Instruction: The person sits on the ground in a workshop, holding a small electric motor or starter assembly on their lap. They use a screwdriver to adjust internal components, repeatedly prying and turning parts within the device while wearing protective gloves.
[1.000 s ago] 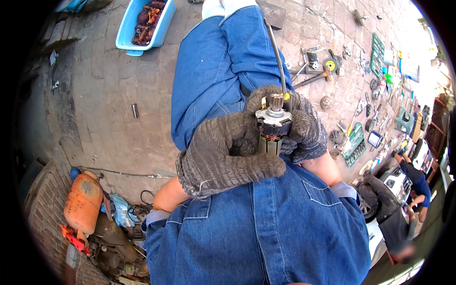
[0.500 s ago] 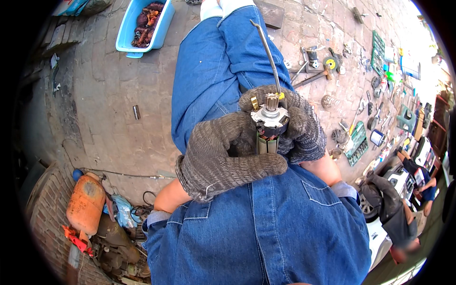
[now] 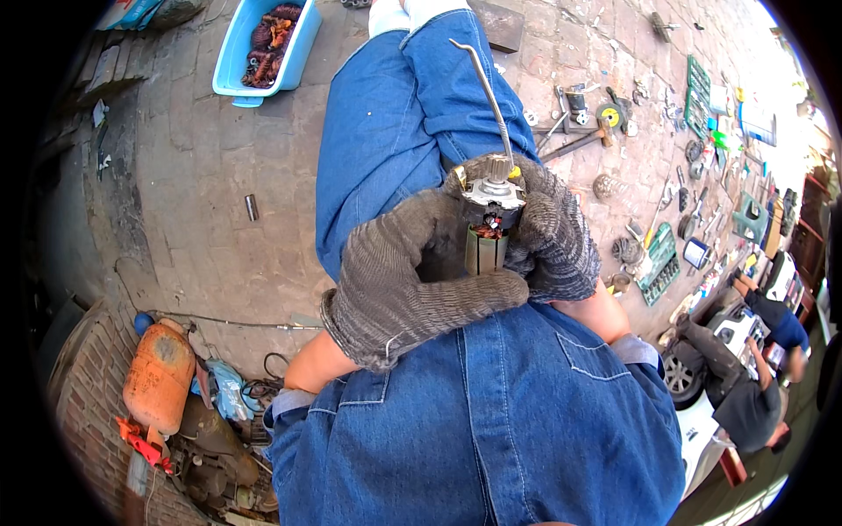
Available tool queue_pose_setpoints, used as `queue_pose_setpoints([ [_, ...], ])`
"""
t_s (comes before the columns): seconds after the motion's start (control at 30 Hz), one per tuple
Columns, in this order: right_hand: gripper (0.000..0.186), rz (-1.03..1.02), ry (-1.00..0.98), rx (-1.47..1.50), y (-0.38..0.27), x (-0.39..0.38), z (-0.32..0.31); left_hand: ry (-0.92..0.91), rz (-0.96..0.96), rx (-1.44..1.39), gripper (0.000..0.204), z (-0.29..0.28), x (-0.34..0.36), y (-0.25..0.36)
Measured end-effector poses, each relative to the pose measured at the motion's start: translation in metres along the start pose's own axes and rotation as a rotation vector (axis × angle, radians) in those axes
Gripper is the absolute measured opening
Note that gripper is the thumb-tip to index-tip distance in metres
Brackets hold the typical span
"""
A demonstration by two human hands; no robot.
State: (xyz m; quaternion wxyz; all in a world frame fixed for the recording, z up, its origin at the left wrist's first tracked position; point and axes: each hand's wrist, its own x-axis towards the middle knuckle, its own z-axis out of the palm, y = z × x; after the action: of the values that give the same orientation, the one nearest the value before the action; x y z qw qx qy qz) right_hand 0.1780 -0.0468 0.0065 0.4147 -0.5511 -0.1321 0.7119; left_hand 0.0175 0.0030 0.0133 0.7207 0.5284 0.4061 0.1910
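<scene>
In front of my lap I hold a motor armature [image 3: 485, 254] upright, with green-grey slotted sides and copper windings. A round brush holder plate [image 3: 491, 195] with a black underside sits near its top, below a ribbed metal end [image 3: 499, 167]. My left hand [image 3: 403, 272], in a grey knit glove, is closed on the armature, its thumb across the lower part. My gloved right hand [image 3: 560, 241] is closed at the plate's right side. A thin metal pick [image 3: 488, 92] with a bent tip rises from my right fingers, its lower end hidden.
A light blue tub [image 3: 303, 57] with copper windings stands at far left on the brick floor. A small metal cylinder [image 3: 252, 208] lies left of my legs. Right are a hammer [image 3: 579, 142], green socket sets [image 3: 660, 270] and scattered tools. Another person [image 3: 745, 394] is beside a white car.
The armature and brush holder have shifted slightly left and up in my hands. The pick has moved left with its tip. At the right, the other person has changed posture.
</scene>
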Motion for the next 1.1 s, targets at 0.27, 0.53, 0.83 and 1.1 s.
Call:
queue_pose_setpoints([
  [0.27, 0.059, -0.212, -0.104, -0.055, -0.010, 0.002, 0.000, -0.092, -0.129, -0.399, 0.048, -0.002, -0.003, -0.002],
  [0.53, 0.042, -0.366, -0.032, -0.070, -0.015, -0.019, -0.039, -0.007, -0.053, -0.246, 0.050, -0.005, -0.007, -0.005],
  [0.83, 0.025, -0.489, 0.100, -0.669, 0.001, -0.045, -0.044, 0.037, -0.111, -0.250, 0.051, -0.007, -0.004, -0.008],
  [1.1, 0.019, -0.428, 0.040, -0.784, -0.006, -0.042, -0.037, 0.070, -0.044, -0.180, 0.049, -0.008, -0.004, -0.011],
])
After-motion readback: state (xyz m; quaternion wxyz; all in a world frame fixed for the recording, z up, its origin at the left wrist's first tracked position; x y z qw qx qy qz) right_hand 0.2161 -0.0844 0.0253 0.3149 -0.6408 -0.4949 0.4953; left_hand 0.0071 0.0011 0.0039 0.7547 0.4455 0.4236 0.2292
